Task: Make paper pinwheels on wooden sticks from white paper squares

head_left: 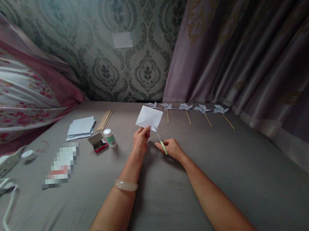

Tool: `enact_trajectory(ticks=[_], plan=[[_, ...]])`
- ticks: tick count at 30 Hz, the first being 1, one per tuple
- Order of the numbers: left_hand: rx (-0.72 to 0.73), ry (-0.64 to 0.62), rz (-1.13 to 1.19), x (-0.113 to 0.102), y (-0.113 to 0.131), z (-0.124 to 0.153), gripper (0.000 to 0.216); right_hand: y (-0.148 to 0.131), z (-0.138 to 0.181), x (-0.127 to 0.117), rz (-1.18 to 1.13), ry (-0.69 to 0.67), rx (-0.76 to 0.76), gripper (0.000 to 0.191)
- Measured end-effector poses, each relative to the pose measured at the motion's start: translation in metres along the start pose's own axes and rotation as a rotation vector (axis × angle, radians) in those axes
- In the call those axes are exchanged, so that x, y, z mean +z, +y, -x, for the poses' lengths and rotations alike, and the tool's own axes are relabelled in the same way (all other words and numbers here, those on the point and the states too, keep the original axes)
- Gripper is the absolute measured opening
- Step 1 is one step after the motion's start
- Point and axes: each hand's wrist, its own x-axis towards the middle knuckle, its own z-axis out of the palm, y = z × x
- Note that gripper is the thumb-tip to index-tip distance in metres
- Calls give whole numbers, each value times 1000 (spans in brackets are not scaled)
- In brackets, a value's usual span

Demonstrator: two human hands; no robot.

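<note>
My left hand (141, 139) pinches the lower corner of a white square of paper (149, 118), holding it up above the grey bedsheet. My right hand (172, 149) is closed around green-handled scissors (161, 144), whose blades touch the paper's lower edge next to my left fingers. A pale bangle (126, 185) sits on my left wrist.
Several finished paper pinwheels on sticks (202, 109) lie in a row by the curtain. A stack of white paper (81, 128), wooden sticks (105, 119), a small red box (98, 143) and a glue bottle (110, 137) lie at left. A power strip (4, 164) and cable sit at far left.
</note>
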Motion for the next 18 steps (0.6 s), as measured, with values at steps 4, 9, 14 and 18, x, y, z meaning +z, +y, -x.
enact_trajectory(ticks=[4,9,14,18], plan=[[-72,-12,49,-1,2,-1,28,0,0,0,-46,-21,26,46],[-197,3,82,-2,7,-2,24,2,0,-1,-84,-60,63,43],[-220,-2,55,-2,9,-2,22,3,-2,0,-107,-69,46,45],[-147,-23,11,-1,5,0,27,4,-3,2,-105,-27,40,47]])
